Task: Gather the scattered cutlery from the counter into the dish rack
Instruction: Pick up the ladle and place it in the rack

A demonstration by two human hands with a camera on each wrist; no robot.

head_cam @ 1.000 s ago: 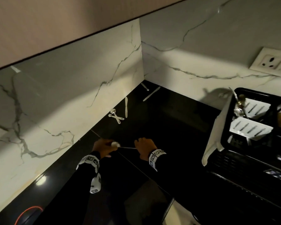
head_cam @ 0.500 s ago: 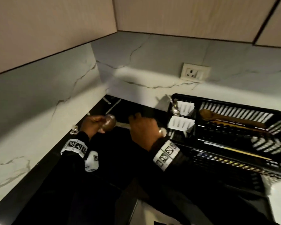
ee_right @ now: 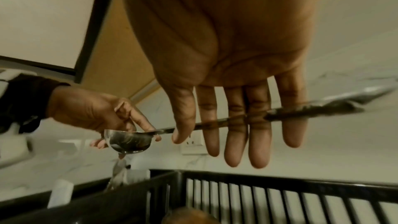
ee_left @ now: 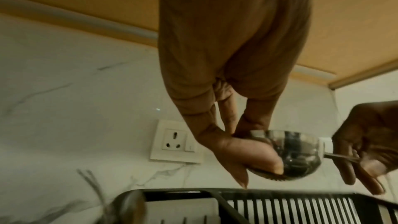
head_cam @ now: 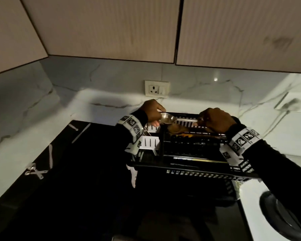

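**Inspector A:** Surface and room?

**Inspector B:** Glossy black table (head_cam: pixel 87 180) in a corner, white veined marble backsplash (head_cam: pixel 111 94), beige ribbed wall cabinets (head_cam: pixel 111 28) overhead. A white socket (head_cam: pixel 157 89) sits on the wall at 12 o'clock from the black dish rack (head_cam: pixel 195 153).

**Inspector A:** The item in hand?

**Inspector B:** A steel ladle (head_cam: pixel 167 118), level over the rack's far edge. The left hand (head_cam: pixel 152 110) has its grip clamped on the bowl, thumb and fingertips pinching the rim. The right hand (head_cam: pixel 215 120) pins the handle with the thumb against nearly straight fingers (ee_right: pixel 235 125).

**Inspector A:** Cutlery outstanding?

**Inspector B:** Several pieces (head_cam: pixel 50 155) lie on the table at 9 o'clock from the rack, along the left wall. A wooden spoon (head_cam: pixel 176 130) lies inside the rack.
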